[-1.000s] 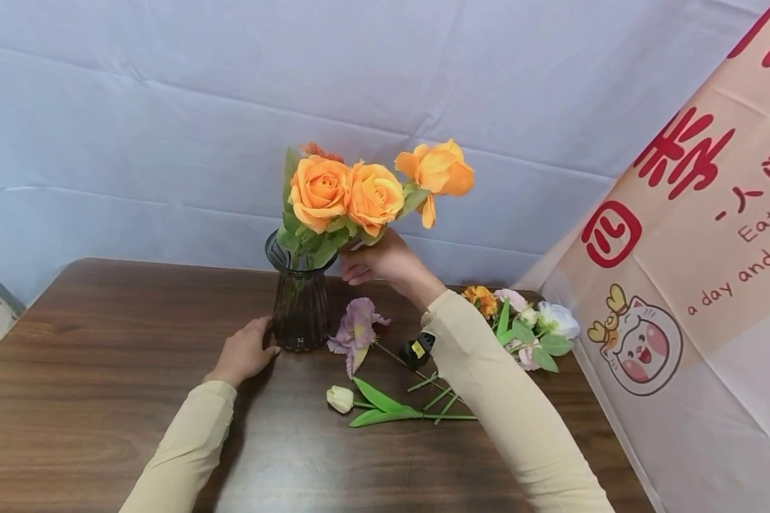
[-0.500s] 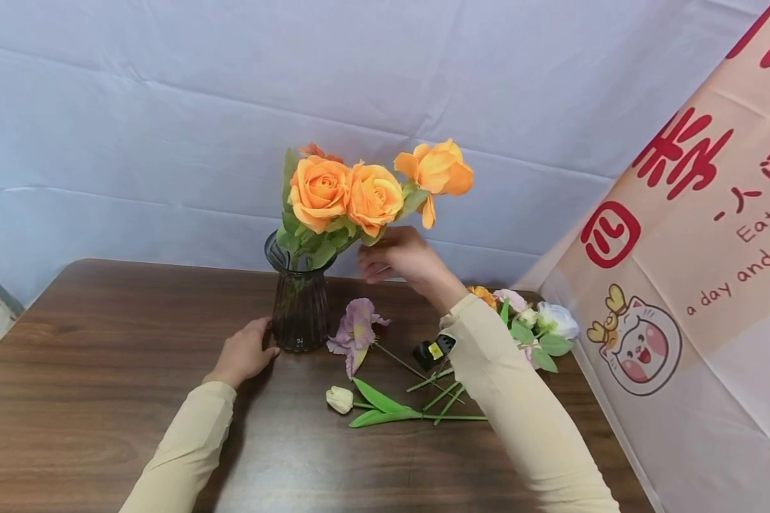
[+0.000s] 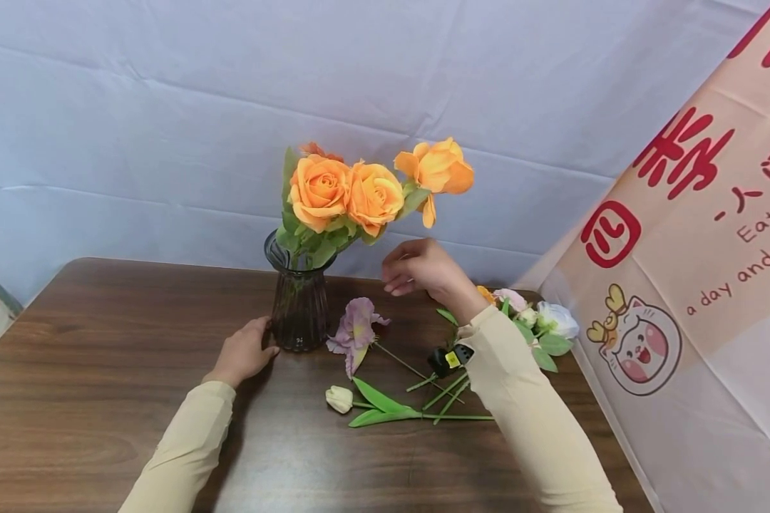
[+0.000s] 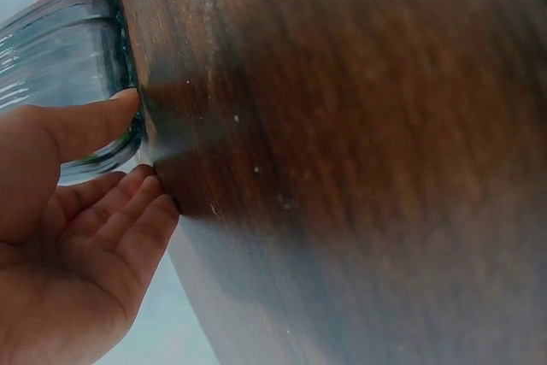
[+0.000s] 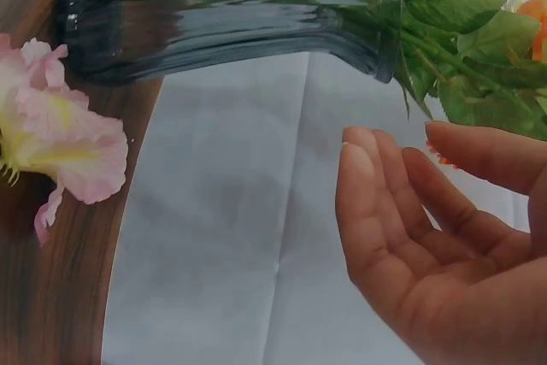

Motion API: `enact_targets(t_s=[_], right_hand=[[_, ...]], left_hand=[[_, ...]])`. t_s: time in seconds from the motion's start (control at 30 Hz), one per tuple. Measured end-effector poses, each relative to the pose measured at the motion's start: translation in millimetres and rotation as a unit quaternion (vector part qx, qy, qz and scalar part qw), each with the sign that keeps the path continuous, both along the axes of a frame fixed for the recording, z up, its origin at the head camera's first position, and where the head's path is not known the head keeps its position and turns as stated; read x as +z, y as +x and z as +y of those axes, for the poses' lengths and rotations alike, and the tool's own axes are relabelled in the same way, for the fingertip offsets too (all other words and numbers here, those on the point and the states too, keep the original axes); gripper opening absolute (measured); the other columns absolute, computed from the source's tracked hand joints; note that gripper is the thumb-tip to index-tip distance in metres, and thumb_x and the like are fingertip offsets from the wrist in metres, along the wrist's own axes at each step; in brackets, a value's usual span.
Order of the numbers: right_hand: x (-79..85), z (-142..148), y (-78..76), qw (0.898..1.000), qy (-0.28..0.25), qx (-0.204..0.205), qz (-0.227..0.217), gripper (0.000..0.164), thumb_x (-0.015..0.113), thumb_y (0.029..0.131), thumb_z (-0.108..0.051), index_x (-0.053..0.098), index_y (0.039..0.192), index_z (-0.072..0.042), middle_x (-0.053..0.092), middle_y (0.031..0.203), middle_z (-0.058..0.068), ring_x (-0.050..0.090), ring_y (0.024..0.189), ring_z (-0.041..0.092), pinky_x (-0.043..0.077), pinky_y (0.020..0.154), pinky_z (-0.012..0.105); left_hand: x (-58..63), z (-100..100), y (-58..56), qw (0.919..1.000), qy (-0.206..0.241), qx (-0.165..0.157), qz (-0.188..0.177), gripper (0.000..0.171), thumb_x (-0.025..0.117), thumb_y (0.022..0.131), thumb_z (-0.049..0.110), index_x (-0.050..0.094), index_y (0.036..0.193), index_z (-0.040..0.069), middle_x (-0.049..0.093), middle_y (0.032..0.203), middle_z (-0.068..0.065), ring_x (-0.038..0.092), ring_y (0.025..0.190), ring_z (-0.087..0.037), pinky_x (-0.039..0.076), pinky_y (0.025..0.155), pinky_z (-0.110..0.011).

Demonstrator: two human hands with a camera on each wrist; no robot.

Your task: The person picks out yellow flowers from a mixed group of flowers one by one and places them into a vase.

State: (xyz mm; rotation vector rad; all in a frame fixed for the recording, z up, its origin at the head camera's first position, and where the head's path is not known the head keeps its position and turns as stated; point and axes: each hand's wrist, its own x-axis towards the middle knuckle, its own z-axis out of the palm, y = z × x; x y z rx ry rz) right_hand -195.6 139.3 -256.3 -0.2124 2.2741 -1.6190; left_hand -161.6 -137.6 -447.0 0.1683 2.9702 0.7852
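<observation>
A dark ribbed glass vase (image 3: 300,313) stands upright on the table, holding orange roses (image 3: 321,194) and another orange flower (image 3: 441,168) that leans out to the right. At its base is my left hand (image 3: 245,353); the left wrist view shows the thumb (image 4: 111,115) against the glass and the fingers (image 4: 128,211) at the other side of the base. My right hand (image 3: 426,272) hovers right of the vase, below the leaning flower. Its fingers are loosely bent and nothing lies between them and the thumb, as the right wrist view shows.
A purple flower (image 3: 357,329) lies right of the vase. Nearer me is a white tulip (image 3: 339,400) with green leaves. Several pale blossoms (image 3: 557,320) lie at the right edge, partly behind the right sleeve (image 3: 526,406). A pale cloth (image 3: 186,128) hangs behind the table.
My right hand has come away from the stems below the orange flowers and moved right and slightly down. The flowers stay in the vase. My left hand has not moved.
</observation>
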Motion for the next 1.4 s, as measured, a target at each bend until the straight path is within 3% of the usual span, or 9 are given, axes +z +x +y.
enact_targets(t_s=[0.13, 0.47, 1.07, 1.4], right_hand=[[-4.0, 9, -0.3, 1.000, 0.005, -0.002, -0.010, 0.019, 0.054, 0.087, 0.000, 0.057, 0.101, 0.013, 0.061, 0.090, 0.028, 0.065, 0.067, 0.025, 0.055, 0.067, 0.040], [-21.9, 41, 1.7, 0.999, -0.003, -0.018, -0.032, 0.023, 0.051, 0.088, 0.002, 0.052, 0.104, 0.019, 0.061, 0.076, 0.016, 0.064, 0.064, 0.022, 0.055, 0.063, 0.036], [-90.8, 99, 10.2, 0.989, 0.019, -0.078, -0.123, 0.020, 0.051, 0.089, -0.002, 0.055, 0.102, 0.014, 0.064, 0.074, 0.012, 0.064, 0.063, 0.018, 0.055, 0.061, 0.033], [-121.1, 117, 16.2, 0.981, 0.032, -0.103, -0.162, 0.028, 0.048, 0.089, 0.001, 0.050, 0.108, 0.022, 0.060, 0.066, 0.009, 0.060, 0.054, 0.014, 0.054, 0.057, 0.029]], left_hand=[[-0.5, 0, 0.6, 1.0000, 0.000, 0.000, 0.002, 0.059, 0.064, 0.085, 0.015, 0.038, 0.130, -0.012, 0.044, 0.128, -0.030, 0.046, 0.112, -0.045, 0.038, 0.091, -0.056], [-0.9, -1, 1.5, 1.0000, -0.007, 0.002, 0.003, 0.059, 0.064, 0.085, 0.015, 0.038, 0.130, -0.012, 0.044, 0.128, -0.031, 0.045, 0.112, -0.045, 0.038, 0.091, -0.057], [0.0, 1, 0.6, 0.9999, -0.010, 0.004, -0.005, 0.059, 0.064, 0.085, 0.015, 0.037, 0.130, -0.012, 0.043, 0.129, -0.031, 0.045, 0.113, -0.045, 0.037, 0.092, -0.056], [-0.3, 0, 1.0, 1.0000, -0.008, 0.002, -0.002, 0.059, 0.064, 0.084, 0.014, 0.038, 0.130, -0.013, 0.043, 0.128, -0.031, 0.044, 0.113, -0.046, 0.037, 0.092, -0.057]])
